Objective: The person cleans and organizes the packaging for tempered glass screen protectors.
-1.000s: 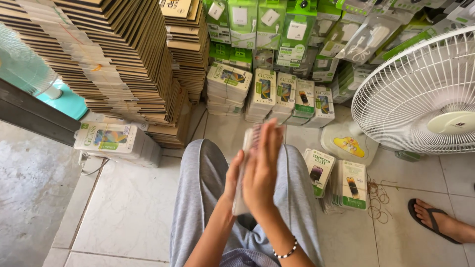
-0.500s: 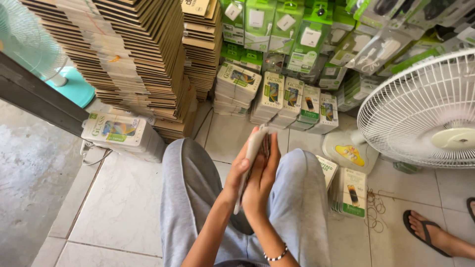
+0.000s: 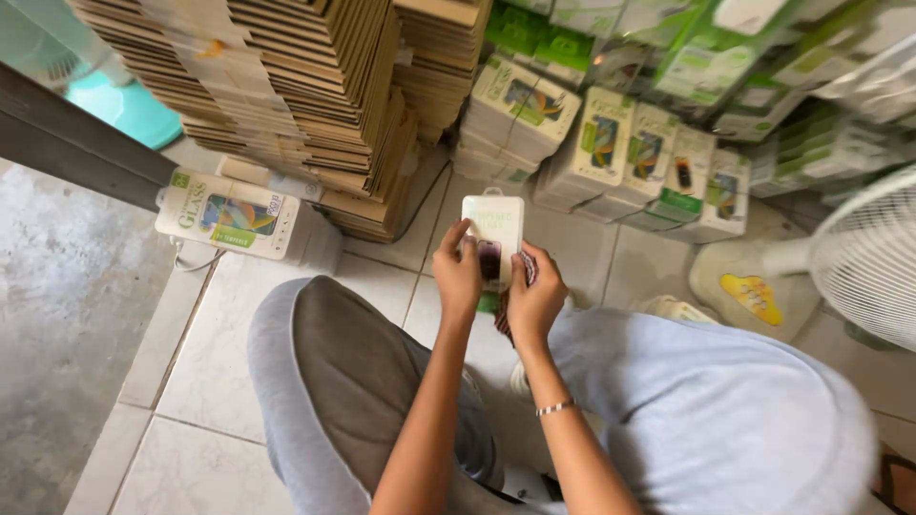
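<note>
Seemingly glossy flat white packet

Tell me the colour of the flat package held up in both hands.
White package, with a dark phone picture on its front; seen in the head view.

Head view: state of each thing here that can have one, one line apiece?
Left hand: gripping the white packet's left edge.
Right hand: gripping its lower right side.
White packet: upright, held above the knees.
Cardboard stack: piled high, leaning.
White fan: upright; spinning or not, cannot tell.
Boxed packs: stacked on the floor.
</note>
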